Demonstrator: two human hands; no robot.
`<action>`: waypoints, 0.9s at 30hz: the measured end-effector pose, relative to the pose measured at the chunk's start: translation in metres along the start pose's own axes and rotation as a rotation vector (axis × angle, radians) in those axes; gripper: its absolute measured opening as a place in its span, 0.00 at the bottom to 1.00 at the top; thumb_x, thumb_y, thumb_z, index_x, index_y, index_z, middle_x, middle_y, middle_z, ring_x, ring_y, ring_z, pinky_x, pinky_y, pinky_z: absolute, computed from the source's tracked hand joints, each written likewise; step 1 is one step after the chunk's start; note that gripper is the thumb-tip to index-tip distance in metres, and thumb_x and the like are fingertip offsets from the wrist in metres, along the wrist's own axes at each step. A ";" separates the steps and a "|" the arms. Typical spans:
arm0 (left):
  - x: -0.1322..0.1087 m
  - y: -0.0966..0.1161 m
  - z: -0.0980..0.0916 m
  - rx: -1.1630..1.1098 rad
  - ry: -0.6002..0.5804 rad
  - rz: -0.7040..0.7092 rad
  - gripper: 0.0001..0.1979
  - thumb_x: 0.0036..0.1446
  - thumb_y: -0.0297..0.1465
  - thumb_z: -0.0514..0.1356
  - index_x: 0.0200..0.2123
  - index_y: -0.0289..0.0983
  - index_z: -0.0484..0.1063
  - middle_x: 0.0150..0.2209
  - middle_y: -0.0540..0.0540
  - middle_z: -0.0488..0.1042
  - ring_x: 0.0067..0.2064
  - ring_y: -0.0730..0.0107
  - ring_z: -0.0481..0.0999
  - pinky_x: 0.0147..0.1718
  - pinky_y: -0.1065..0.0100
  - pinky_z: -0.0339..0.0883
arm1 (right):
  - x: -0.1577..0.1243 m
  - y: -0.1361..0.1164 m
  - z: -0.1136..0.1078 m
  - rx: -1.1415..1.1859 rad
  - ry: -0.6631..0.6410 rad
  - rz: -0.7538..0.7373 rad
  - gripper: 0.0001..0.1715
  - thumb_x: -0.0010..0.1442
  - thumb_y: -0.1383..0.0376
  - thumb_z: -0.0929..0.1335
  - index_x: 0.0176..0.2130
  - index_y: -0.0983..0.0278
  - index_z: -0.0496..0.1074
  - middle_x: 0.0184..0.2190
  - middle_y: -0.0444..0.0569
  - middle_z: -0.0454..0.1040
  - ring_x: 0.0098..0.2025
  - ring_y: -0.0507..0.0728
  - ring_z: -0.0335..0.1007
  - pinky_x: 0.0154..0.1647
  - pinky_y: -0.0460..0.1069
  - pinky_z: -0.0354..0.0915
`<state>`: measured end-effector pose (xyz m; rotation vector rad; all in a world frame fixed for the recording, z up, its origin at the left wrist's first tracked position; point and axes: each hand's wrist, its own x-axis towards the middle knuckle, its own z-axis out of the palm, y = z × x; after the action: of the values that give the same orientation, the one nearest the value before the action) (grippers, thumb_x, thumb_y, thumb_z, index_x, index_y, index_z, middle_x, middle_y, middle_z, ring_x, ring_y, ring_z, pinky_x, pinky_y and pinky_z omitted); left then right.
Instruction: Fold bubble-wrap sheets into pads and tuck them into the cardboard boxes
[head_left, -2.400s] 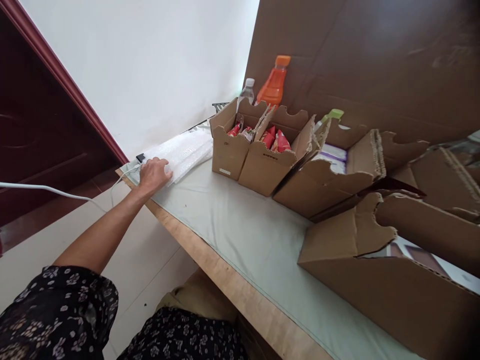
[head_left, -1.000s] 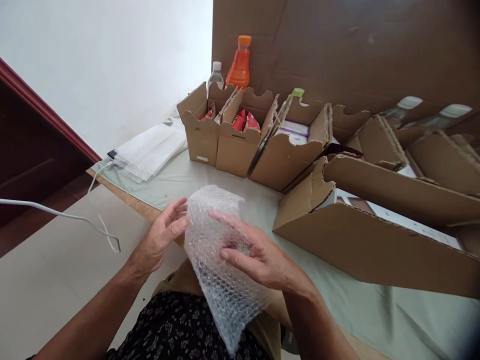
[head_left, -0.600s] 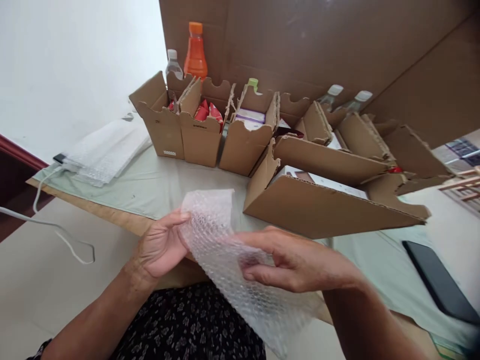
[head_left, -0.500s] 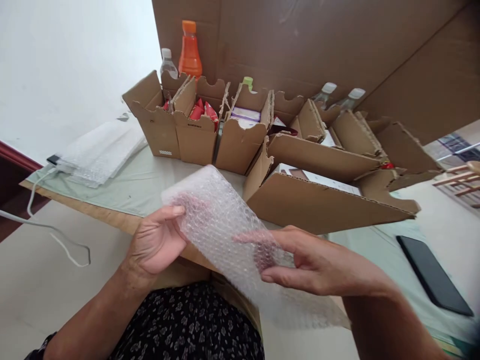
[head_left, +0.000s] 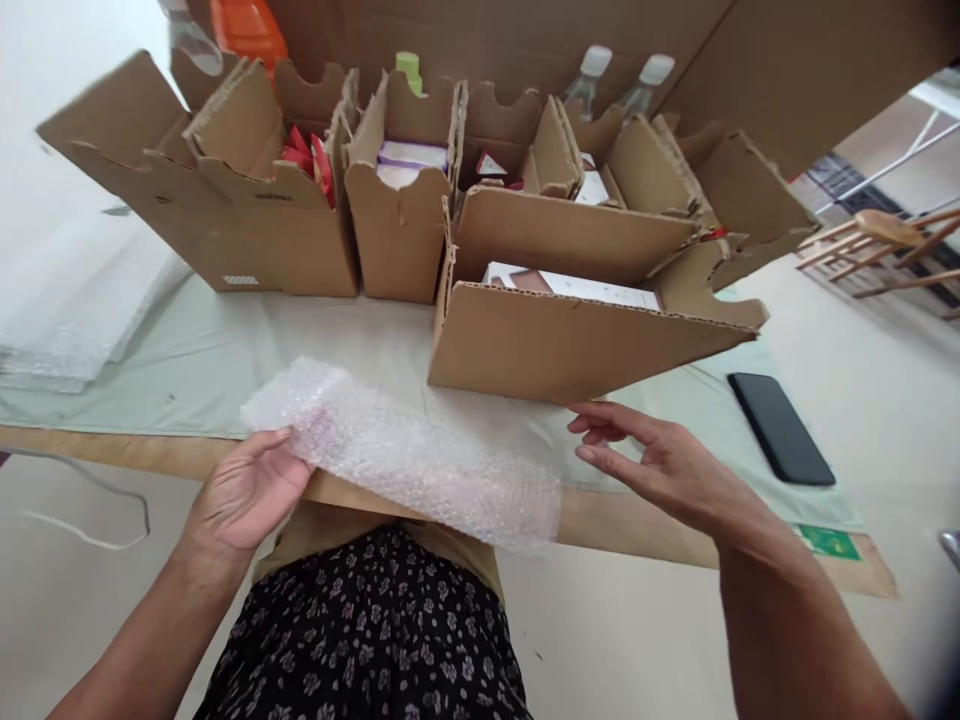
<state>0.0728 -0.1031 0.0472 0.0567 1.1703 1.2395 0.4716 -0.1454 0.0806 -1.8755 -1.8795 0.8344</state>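
My left hand (head_left: 255, 485) grips the left end of a clear bubble wrap sheet (head_left: 427, 465), thumb on top and fingers showing through from beneath. The sheet slants down to the right across the table's front edge, its right end hanging over my lap. To its right, my right hand (head_left: 637, 455) is empty, thumb and fingers apart, its fingertips close below a long cardboard box (head_left: 585, 345). That box holds a flat white carton (head_left: 574, 287) with a brown picture on it.
Behind stands a row of cardboard bins (head_left: 397, 225) holding red packets (head_left: 311, 160) and purple-edged packs (head_left: 412, 160). More bubble wrap (head_left: 67, 300) lies at the left. A black phone (head_left: 780, 428) rests at the right. Bottles (head_left: 592, 75) stand behind the bins; a wooden stool (head_left: 889, 230) is farther right.
My right hand has come off the bubble wrap and moved right, fingers now empty. The sheet has dropped lower and flatter, still in my left hand. The camera view has shifted.
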 end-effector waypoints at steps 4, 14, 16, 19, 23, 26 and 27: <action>0.001 0.003 -0.003 0.051 0.070 0.012 0.19 0.56 0.17 0.58 0.47 0.36 0.81 0.45 0.40 0.86 0.47 0.61 0.86 0.46 0.65 0.84 | -0.028 0.020 0.021 0.034 0.093 0.086 0.32 0.64 0.44 0.68 0.56 0.62 0.77 0.43 0.56 0.84 0.43 0.63 0.81 0.31 0.52 0.73; 0.001 0.016 0.001 0.207 0.125 0.142 0.10 0.54 0.19 0.60 0.32 0.38 0.79 0.37 0.48 0.86 0.40 0.66 0.84 0.42 0.69 0.84 | -0.041 -0.005 0.105 -0.342 0.297 -0.161 0.16 0.69 0.53 0.66 0.42 0.62 0.77 0.53 0.60 0.78 0.47 0.67 0.75 0.43 0.61 0.69; 0.002 0.020 -0.001 0.244 0.099 0.182 0.10 0.52 0.19 0.62 0.29 0.40 0.78 0.34 0.52 0.85 0.38 0.69 0.83 0.41 0.73 0.82 | -0.043 -0.008 0.105 -0.264 0.303 -0.184 0.13 0.70 0.57 0.65 0.36 0.61 0.73 0.51 0.57 0.80 0.46 0.64 0.76 0.43 0.58 0.70; 0.003 0.022 -0.005 0.339 0.030 0.257 0.07 0.48 0.21 0.65 0.28 0.40 0.79 0.32 0.53 0.83 0.36 0.72 0.80 0.40 0.76 0.78 | -0.048 -0.009 0.085 -0.105 0.292 -0.139 0.10 0.71 0.58 0.66 0.40 0.59 0.73 0.41 0.50 0.82 0.39 0.59 0.78 0.39 0.53 0.71; 0.006 0.016 -0.009 0.526 -0.017 0.321 0.10 0.39 0.23 0.73 0.27 0.38 0.78 0.29 0.53 0.80 0.33 0.74 0.77 0.36 0.78 0.74 | -0.044 0.002 0.052 -0.083 0.511 -0.009 0.13 0.67 0.55 0.69 0.48 0.57 0.75 0.40 0.48 0.81 0.34 0.57 0.76 0.38 0.51 0.71; 0.009 0.010 -0.013 0.757 -0.055 0.303 0.19 0.35 0.27 0.78 0.33 0.41 0.78 0.27 0.55 0.78 0.27 0.75 0.72 0.27 0.77 0.68 | -0.032 0.016 0.045 -0.111 0.485 0.066 0.22 0.64 0.55 0.70 0.55 0.58 0.74 0.43 0.50 0.81 0.31 0.55 0.73 0.38 0.52 0.72; 0.010 0.010 -0.015 0.837 -0.062 0.311 0.22 0.36 0.29 0.78 0.37 0.43 0.79 0.27 0.55 0.78 0.28 0.73 0.73 0.27 0.76 0.68 | -0.028 0.021 0.046 -0.119 0.447 0.084 0.25 0.64 0.55 0.69 0.58 0.59 0.73 0.44 0.51 0.81 0.30 0.55 0.72 0.37 0.52 0.72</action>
<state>0.0540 -0.1000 0.0392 0.9192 1.5942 0.9182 0.4609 -0.1816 0.0370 -2.0176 -1.6081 0.2918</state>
